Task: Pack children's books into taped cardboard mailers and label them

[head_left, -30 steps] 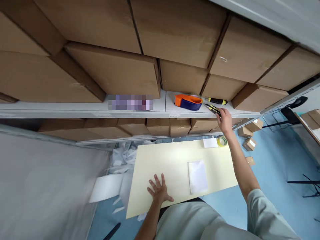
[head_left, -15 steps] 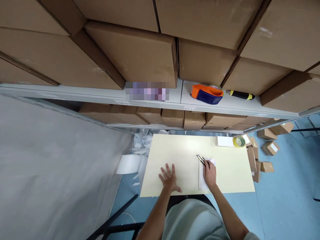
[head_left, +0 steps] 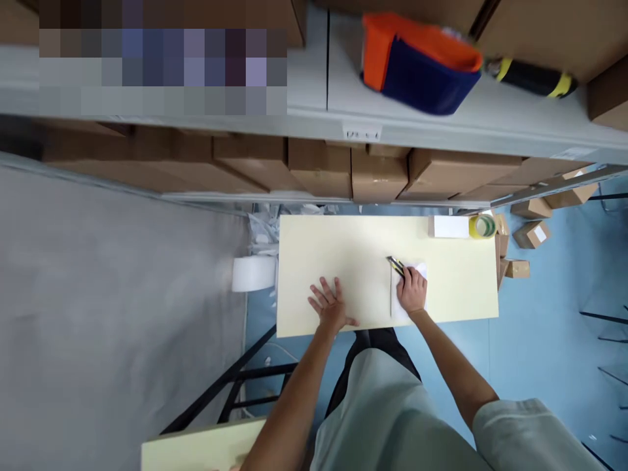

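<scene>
My right hand (head_left: 412, 291) is closed round a black-and-yellow utility knife (head_left: 395, 265), its tip pointing up-left. The hand rests on a white packet (head_left: 420, 270) lying on the pale yellow table (head_left: 363, 242). My left hand (head_left: 331, 306) lies flat on the table with fingers spread, a little left of the packet, holding nothing.
A white box (head_left: 448, 226) and a yellow tape roll (head_left: 483, 226) sit at the table's far right corner. On the grey shelf (head_left: 314, 111) above lie an orange-and-blue tape dispenser (head_left: 419, 62) and another black-and-yellow knife (head_left: 532, 76). Cardboard boxes fill the shelves; small boxes (head_left: 530, 209) lie on the blue floor.
My right hand took the knife from the shelf a second ago and brought it down onto the white packet. The camera has tilted down and moved closer. The left hand stayed put.
</scene>
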`<control>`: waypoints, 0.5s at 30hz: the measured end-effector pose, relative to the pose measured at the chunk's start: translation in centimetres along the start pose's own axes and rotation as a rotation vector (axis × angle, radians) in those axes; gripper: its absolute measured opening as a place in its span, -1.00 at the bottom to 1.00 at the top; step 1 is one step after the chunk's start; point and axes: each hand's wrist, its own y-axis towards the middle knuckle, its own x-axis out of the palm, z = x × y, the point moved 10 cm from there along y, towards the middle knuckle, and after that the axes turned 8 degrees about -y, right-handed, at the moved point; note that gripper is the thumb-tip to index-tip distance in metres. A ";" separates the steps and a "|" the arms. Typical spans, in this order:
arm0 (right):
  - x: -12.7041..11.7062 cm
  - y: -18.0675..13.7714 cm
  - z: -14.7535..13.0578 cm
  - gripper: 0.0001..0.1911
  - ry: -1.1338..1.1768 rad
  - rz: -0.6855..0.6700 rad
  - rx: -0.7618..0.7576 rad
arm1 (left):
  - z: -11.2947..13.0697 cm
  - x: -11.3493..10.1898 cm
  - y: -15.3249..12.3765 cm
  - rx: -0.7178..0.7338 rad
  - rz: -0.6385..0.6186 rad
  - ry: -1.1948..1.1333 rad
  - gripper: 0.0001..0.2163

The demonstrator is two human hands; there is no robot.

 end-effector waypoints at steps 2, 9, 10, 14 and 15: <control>0.1 0.1 0.1 -0.53 -0.028 -0.001 -0.009 | 0.2 -0.1 0.0 0.033 0.036 -0.023 0.62; 0.1 0.4 0.1 -0.49 -0.037 -0.048 -0.007 | 0.6 -0.2 -0.2 0.134 0.141 -0.104 0.62; 0.1 0.5 0.1 -0.49 -0.038 -0.042 -0.002 | 0.7 -0.4 -0.3 0.150 0.162 -0.120 0.61; 0.0 0.5 0.1 -0.50 -0.028 -0.011 -0.004 | 0.6 -0.9 -0.8 0.216 0.271 -0.188 0.47; -0.1 0.5 0.1 -0.50 -0.023 -0.005 -0.005 | 0.7 -1.1 -1.1 0.233 0.304 -0.206 0.41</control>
